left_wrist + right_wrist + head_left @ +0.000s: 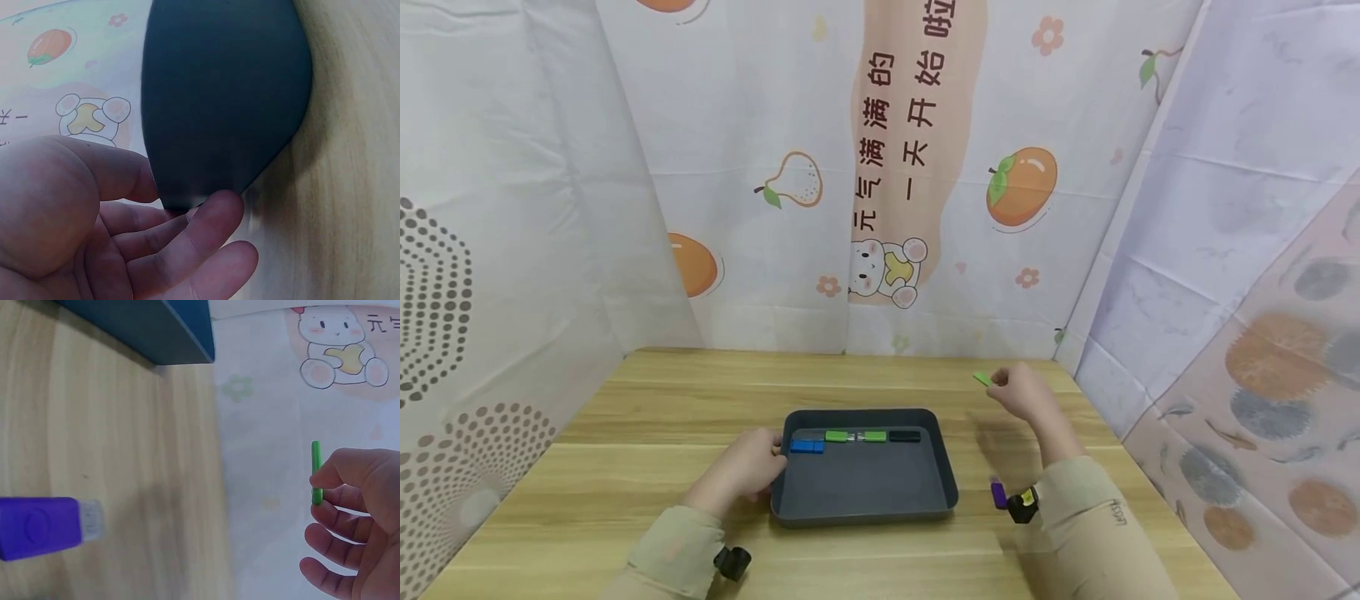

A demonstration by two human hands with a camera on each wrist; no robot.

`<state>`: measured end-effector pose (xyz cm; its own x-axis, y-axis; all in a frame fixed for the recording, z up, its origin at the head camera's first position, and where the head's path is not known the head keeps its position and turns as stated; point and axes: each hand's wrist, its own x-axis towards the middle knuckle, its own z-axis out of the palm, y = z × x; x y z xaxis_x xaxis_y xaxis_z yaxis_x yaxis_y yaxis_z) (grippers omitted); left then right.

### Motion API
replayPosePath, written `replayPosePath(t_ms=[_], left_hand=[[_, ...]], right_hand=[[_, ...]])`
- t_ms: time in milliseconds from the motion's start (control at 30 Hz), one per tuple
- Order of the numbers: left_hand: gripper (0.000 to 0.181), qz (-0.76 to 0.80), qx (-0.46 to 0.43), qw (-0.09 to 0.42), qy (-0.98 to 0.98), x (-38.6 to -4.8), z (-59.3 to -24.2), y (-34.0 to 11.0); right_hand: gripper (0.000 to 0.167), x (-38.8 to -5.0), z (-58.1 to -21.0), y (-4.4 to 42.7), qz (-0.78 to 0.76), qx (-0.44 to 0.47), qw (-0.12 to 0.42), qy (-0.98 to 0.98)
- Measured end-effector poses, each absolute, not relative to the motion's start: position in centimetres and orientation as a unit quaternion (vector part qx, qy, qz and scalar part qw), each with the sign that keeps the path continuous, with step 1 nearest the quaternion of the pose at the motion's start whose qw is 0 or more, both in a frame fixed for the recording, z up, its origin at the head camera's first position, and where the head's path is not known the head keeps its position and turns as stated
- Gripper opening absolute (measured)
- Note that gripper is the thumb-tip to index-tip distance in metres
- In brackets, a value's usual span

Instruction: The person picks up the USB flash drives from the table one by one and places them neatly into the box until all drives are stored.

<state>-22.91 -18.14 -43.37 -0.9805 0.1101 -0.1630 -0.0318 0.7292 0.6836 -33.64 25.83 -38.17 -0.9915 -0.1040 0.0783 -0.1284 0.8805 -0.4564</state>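
At the left side of the dark grey tray, my left hand grips the rim. In the left wrist view, the thumb lies on one side of the tray wall and the fingers on the other. Up at the far right, my right hand pinches a slim green USB flash drive between thumb and fingertips, held above the table; its connector does not show. Along the tray's far side lie a blue USB flash drive, two green pieces with metal ends facing each other, and a black one.
A purple USB flash drive lies on the wooden table, right of the tray and beneath the right forearm. Printed curtains hang behind the table and on both sides.
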Motion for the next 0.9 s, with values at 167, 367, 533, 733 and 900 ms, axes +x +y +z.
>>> replayPosePath(t_ms=[167,367,533,733,900], left_hand=[[0.042,0.362,0.023,0.095,0.927,-22.9,-43.2,-18.1],[0.042,0.365,0.022,0.097,0.926,-22.9,-43.4,-18.0],[0.042,0.368,0.025,0.099,0.924,-22.9,-43.8,-18.1],[0.044,0.37,0.032,0.097,0.924,-23.0,-43.9,-18.0],[0.044,0.366,0.024,0.098,0.925,-23.0,-43.7,-18.2]], right_hand=[[0.037,-33.4,-36.8,25.6,0.23,0.068,0.044,-0.97],[0.031,-33.0,-35.8,25.3,0.219,0.09,0.061,-0.97],[0.032,-32.8,-35.0,24.7,0.217,0.111,0.058,-0.968],[0.03,-32.4,-34.0,23.8,0.213,0.117,0.055,-0.968],[0.027,-32.3,-33.5,22.7,0.217,0.122,0.048,-0.967]])
